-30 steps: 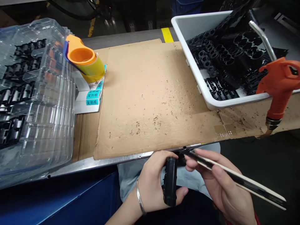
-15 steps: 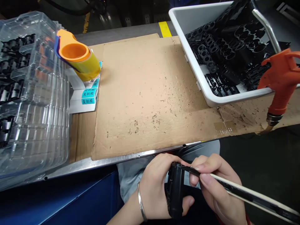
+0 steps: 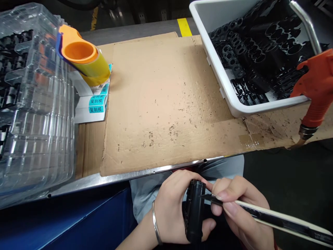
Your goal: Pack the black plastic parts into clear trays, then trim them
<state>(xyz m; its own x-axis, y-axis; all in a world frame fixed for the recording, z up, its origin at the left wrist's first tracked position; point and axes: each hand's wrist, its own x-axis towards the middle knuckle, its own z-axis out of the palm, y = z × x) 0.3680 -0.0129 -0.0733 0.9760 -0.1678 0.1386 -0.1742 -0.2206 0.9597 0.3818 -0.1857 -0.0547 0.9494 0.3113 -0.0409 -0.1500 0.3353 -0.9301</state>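
Note:
Below the table's front edge, my left hand [image 3: 170,208] is wrapped round a black plastic part [image 3: 194,211], held upright over my lap. A metal bangle sits on that wrist. My right hand [image 3: 240,211] pinches a long thin knife [image 3: 275,218] with a cream and black handle that runs off to the lower right. Its blade tip touches the upper side of the black part.
A sheet of cardboard [image 3: 166,100] speckled with black shavings covers the table. A white bin [image 3: 221,69] of black parts stands at the right, with an orange air gun [image 3: 316,90] beside it. Stacked clear trays [image 3: 33,104] stand at the left, next to an orange tape dispenser [image 3: 83,59] on small boxes.
The black part has been raised and turned slightly in my left hand. The knife tip moved down from above the part onto its upper side. The view shifted a little.

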